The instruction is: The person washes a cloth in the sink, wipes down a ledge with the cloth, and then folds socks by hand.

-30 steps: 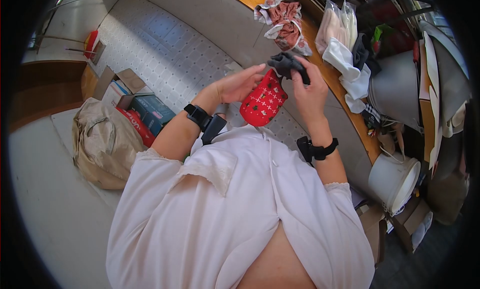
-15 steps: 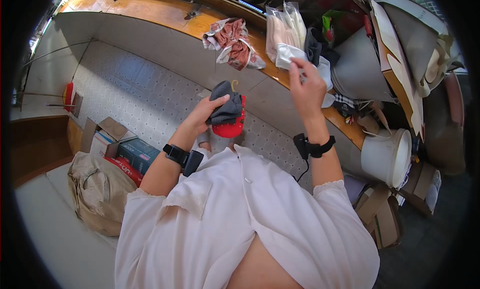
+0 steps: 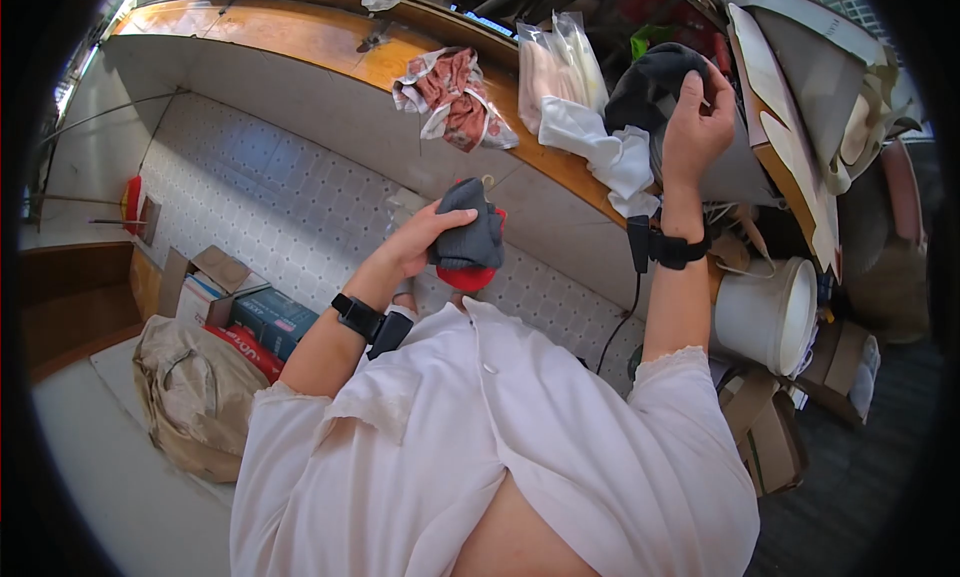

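Note:
In front of my shirt, my left hand [image 3: 418, 242] is closed around folded grey socks [image 3: 472, 227]. A red piece [image 3: 466, 278] shows beneath them, and a small yellowish hook [image 3: 489, 182] sticks up behind. Out to the right, my right hand [image 3: 698, 127] pinches a dark grey sock [image 3: 655, 77] at the ledge, its fingertips on the upper right edge. White socks [image 3: 600, 149] lie crumpled on the ledge just left of my right hand. Behind them stand clear plastic packets [image 3: 562, 62] with pale contents.
A red and white patterned cloth [image 3: 457, 99] lies on the wooden ledge [image 3: 290, 37]. At right are a white bucket [image 3: 765, 317] and cardboard [image 3: 775, 137]. Boxes [image 3: 270, 319] and a tan bag [image 3: 190, 397] stand at left. A black cable [image 3: 622, 327] hangs from my right wrist.
My right hand has moved right, from the white socks to the dark grey sock, which is now lifted and spread. The white socks lie loose on the ledge. My left hand keeps its hold.

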